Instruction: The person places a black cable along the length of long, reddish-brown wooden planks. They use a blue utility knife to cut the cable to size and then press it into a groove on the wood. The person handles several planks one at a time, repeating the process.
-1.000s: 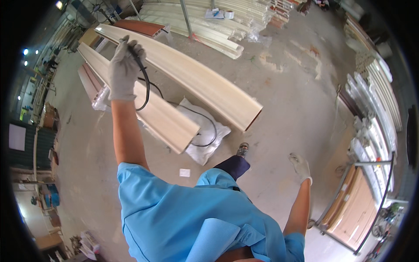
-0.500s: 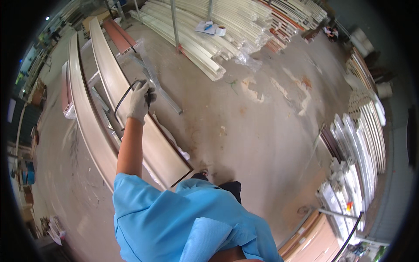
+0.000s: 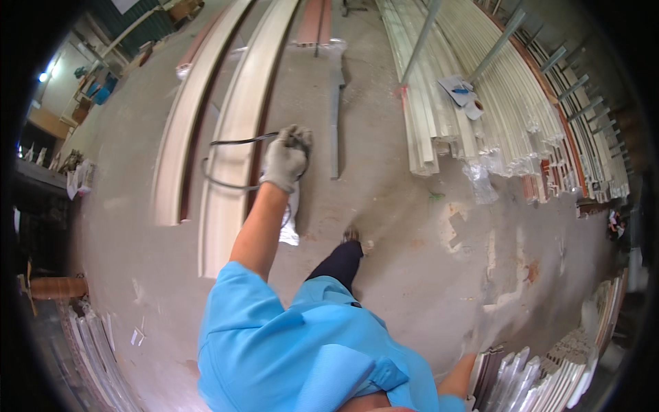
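Observation:
My left hand (image 3: 287,158), in a pale work glove, is closed around a looped black cable (image 3: 233,142). It reaches forward beside the long cream panel (image 3: 237,130). The cable's loops hang out to the left, across that panel. Something dark shows between the fingers, but I cannot make out whether it is more cable. A second cream panel (image 3: 180,151) lies further left, parallel to the first. Of my right arm, only the forearm (image 3: 458,376) shows at the lower right; the hand is not visible.
A grey metal bar (image 3: 334,123) lies beyond my left hand. Stacked white profiles (image 3: 467,89) fill the far right, with upright metal posts and a tape roll (image 3: 473,108) on top. Wrapped strips (image 3: 528,384) are at lower right. Plastic wrap (image 3: 480,182) lies by the stack.
My view has turned left, so panels and stack appear further right. My left hand still holds the cable and is now beside the cream panel's right edge. My right forearm has come into view.

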Tool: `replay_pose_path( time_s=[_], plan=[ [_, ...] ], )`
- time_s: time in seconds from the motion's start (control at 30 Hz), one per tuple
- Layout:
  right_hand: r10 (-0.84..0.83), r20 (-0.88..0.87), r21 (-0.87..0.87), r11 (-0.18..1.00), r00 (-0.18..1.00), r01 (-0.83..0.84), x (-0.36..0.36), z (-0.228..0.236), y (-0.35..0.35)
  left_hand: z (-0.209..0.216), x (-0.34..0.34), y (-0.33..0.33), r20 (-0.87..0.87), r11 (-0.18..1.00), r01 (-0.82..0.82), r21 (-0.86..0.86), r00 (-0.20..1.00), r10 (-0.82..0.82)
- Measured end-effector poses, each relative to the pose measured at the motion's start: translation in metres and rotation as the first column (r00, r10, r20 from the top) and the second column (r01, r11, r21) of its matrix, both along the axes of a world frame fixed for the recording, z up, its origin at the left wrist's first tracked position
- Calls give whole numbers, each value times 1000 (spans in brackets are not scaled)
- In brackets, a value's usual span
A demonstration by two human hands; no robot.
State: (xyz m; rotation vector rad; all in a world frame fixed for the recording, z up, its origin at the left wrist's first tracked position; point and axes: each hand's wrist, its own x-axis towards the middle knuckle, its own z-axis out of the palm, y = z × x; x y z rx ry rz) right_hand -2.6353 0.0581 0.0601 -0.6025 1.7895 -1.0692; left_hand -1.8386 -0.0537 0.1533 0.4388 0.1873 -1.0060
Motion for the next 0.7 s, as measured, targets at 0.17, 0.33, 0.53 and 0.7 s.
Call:
replay_pose_path(
  time_s=[0.17,0.33,0.53,0.7],
  plan=[
    [265,-149,34,964,953,-262,75,-16,-270,-24,10,-27,91,985,117,-129,990,-106],
    [687,-238,192,726,687,-660,218,-17,-416,-25,30,-72,247,764,10,645,944,-221],
    [782,-229,301,623,580,-722,313,-35,-575,-35,27,-73,436,428,-217,877,733,-522],
    [785,-317,51,574,531,-817,340,-101,-758,-60,13,-81,210,171,-146,974,862,-462]
  ],
)
